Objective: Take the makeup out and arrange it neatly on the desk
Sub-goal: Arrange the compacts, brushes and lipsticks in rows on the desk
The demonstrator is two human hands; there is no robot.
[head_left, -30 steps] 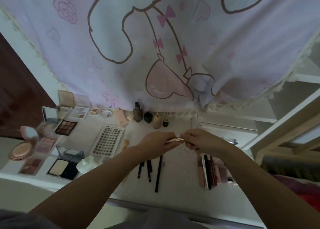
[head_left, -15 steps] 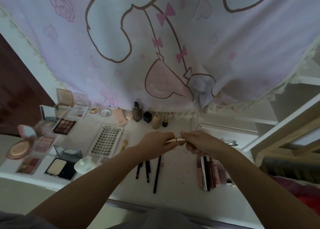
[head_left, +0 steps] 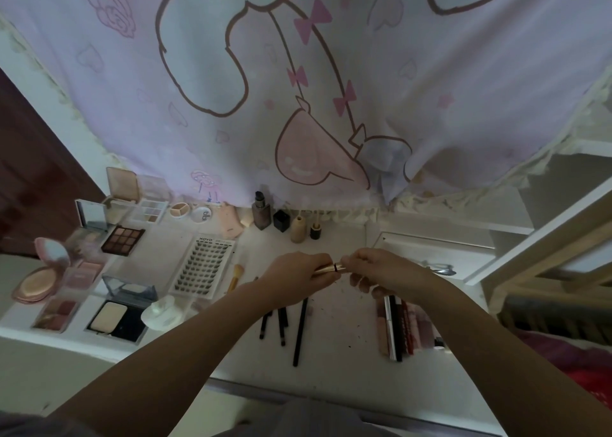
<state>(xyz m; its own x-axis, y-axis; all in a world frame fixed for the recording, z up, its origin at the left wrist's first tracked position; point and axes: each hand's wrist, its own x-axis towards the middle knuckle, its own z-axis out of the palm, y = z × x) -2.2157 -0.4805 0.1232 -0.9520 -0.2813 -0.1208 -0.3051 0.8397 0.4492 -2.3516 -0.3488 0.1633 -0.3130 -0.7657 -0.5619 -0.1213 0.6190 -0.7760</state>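
Over the middle of the white desk [head_left: 334, 367], my left hand [head_left: 298, 276] grips a gold lipstick tube [head_left: 326, 267]. My right hand [head_left: 377, 271] pinches its other end, where a thin dark gap shows at the join. Below the hands lie three black pencils [head_left: 299, 330] side by side. A row of slim lip products [head_left: 402, 329] lies under my right forearm. Open palettes and compacts [head_left: 122, 239] cover the desk's left part, with a lash tray [head_left: 202, 264] beside them. Small bottles [head_left: 261, 211] stand along the back.
A pink printed curtain [head_left: 298, 89] hangs over the back of the desk. A white box [head_left: 430, 248] with a metal tool [head_left: 440, 269] on it sits at the right, beside a wooden ladder [head_left: 546, 264]. A small brush [head_left: 235, 277] lies by the lash tray.
Both hands have stayed at the same spot, holding the gold tube. A narrow dark gap now shows between its two parts.
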